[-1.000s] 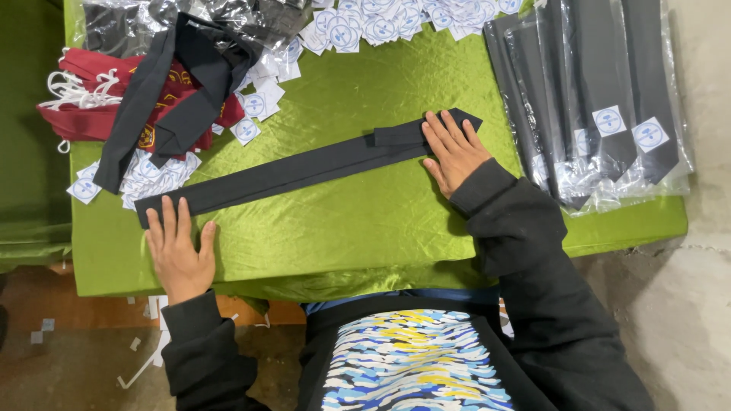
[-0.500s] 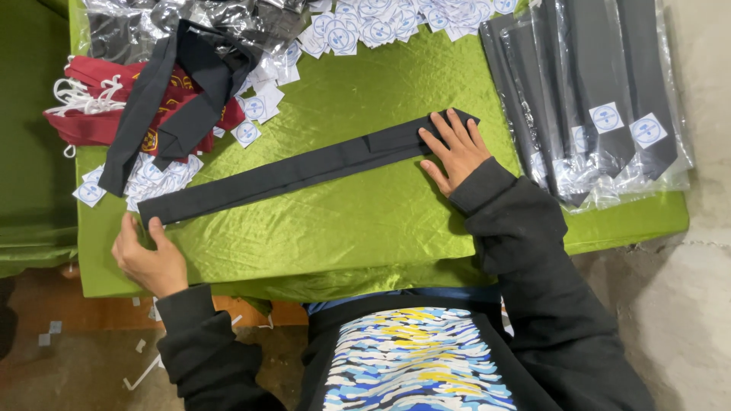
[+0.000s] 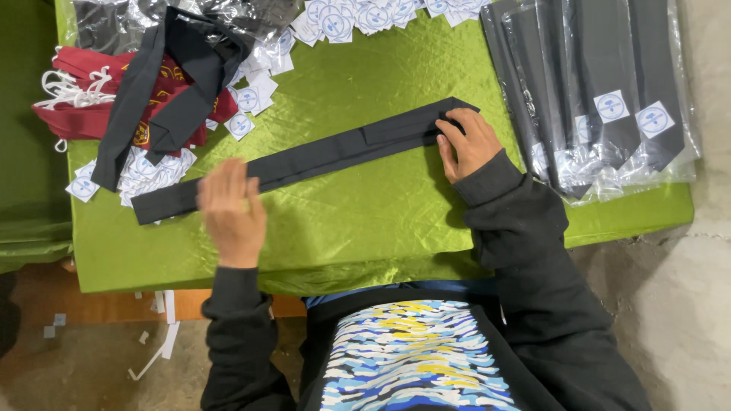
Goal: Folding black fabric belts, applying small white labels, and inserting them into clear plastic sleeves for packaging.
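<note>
A worktop draped in shiny green cloth fills the middle of the view. Below it, at seven o'clock, lies a brown floor – dusty, with white paper scraps strewn about. At four o'clock the ground is pale grey, perhaps bare concrete. At nine o'clock, darker green cloth hangs folded. The light is soft and even.

Black necktie on shiny lime-green table. White square tags with blue round marks. Red garments, white cords. Black sleeves; shirt streaked blue, yellow, white, black.
</note>
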